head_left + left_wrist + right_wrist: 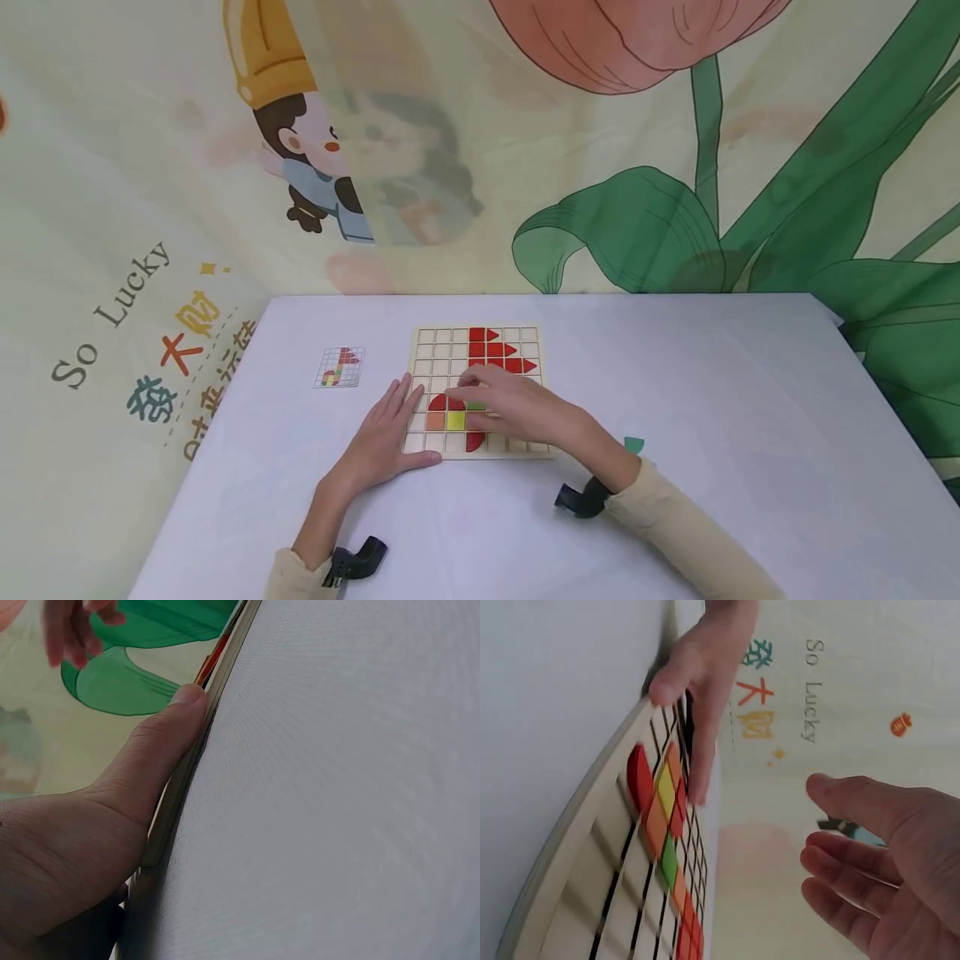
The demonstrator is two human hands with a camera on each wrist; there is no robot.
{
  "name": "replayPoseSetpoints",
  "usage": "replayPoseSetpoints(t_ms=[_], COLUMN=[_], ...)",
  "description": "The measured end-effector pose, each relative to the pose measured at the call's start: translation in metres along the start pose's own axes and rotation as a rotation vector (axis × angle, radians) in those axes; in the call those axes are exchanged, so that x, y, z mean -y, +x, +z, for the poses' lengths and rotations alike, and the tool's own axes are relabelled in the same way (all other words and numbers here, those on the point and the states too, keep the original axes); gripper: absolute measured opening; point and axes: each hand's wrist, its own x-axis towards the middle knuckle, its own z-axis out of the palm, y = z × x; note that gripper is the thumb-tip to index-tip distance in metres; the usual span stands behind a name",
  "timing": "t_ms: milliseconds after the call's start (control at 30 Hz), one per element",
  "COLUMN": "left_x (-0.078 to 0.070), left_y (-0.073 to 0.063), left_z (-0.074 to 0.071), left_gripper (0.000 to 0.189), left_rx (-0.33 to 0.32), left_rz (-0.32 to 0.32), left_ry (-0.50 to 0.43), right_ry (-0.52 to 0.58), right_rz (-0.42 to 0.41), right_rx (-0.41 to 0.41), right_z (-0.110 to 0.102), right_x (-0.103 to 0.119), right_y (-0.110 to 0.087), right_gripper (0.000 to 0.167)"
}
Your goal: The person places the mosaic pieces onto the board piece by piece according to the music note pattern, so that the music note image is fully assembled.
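Observation:
A wooden grid board (444, 353) lies on the table with coloured tiles in some of its squares. My left hand (381, 440) rests along the board's left side with straight fingers, its thumb (161, 739) against the front edge. Above the board hovers my right hand (521, 406), fingers loosely bent and nothing visible between them in the right wrist view. Red tiles (477, 350) form pointed rows at the far side. Nearer are an orange tile (435, 422), a yellow tile (456, 422), a green tile (669, 862) and a rounded red tile (474, 442). The right hand covers part of the grid.
A small printed card (339, 367) with a coloured grid pattern lies left of the board. One loose green piece (634, 445) is on the white tablecloth (750, 400), beside the right forearm. A printed curtain (465, 267) hangs behind the table.

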Motion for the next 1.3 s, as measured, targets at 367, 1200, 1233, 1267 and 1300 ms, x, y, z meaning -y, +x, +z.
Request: replayPoseSetpoints(t_ms=[367,1200,1233,1267,1300], left_x=[-0.002,0.001,0.001,0.001,0.001], left_y=[-0.004,-0.001,-0.001,-0.001,0.0], left_z=[-0.002,0.002,0.002,0.002,0.002], left_gripper=[0.107,0.107,0.107,0.107,0.107], left_rx=[-0.006,-0.025,-0.027,-0.029,-0.029], left_rz=[0.005,0.019,0.02,0.019,0.019], left_ry=[-0.014,-0.004,-0.001,0.0,0.002], right_ry=[-0.023,0.077,0.076,0.074,0.067], right_rz=[0.11,0.284,0.286,0.287,0.285], right_rx=[-0.269,0.09,0.093,0.093,0.089], right_z=[-0.002,-0.016,-0.015,-0.014,-0.013], right_x=[-0.072,-0.092,-0.093,-0.094,-0.094], right_y=[-0.129,-0.161,-0.161,-0.161,-0.161], right_gripper=[0.043,0.03,0.029,0.028,0.027])
